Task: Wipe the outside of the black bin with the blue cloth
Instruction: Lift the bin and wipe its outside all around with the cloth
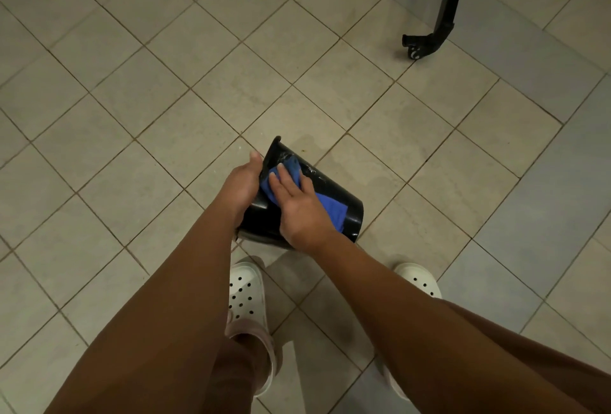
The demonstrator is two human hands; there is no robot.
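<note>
Hold the bin [327, 187] steady, tipped on its side just ahead of your feet, and sweep the cloth [330, 208] across the streaked wall. Your left hand [241, 183] grips the rim. Your right hand [299, 208] presses the cloth, fingers [281, 182] straight and slightly spread.

2 arms reach down; left hand [242, 182] clasps black bin [354, 220] (rim); right hand [299, 208] flat, fingers straight.

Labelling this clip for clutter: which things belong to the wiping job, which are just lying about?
Job: black plastic bin, left hand gripping it, blue cloth, right hand pressing it.
Lying about: black metal leg, white perforated clogs, beige tiled floor.
</note>
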